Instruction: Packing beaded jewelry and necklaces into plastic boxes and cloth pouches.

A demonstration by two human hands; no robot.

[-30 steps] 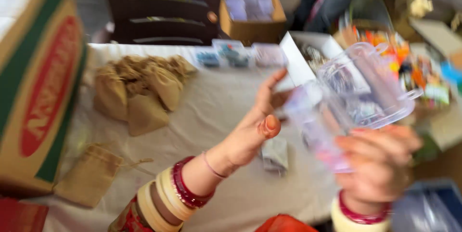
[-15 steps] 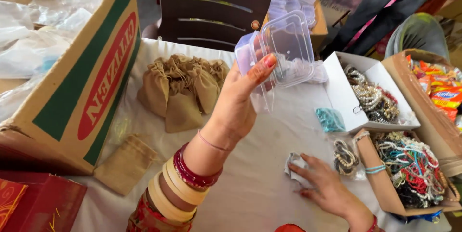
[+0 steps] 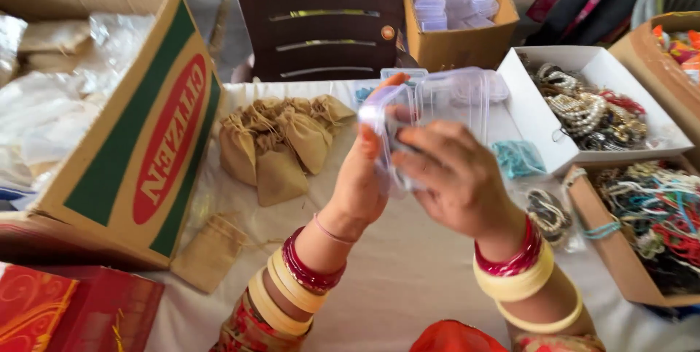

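Note:
Both hands hold a small clear plastic box with a hinged lid above the white-covered table. My left hand grips its left side, thumb on the front. My right hand covers the box's lower front with fingers pressed against it. Both wrists carry red and yellow bangles.
A pile of small burlap pouches lies left of the hands, one flat pouch nearer. A big cardboard box stands at the left. White and brown boxes of jewellery sit right. A carton of clear boxes and a dark chair stand behind.
My right hand has left the table and come up to the clear box, which my left hand held alone before. The box has come lower and nearer.

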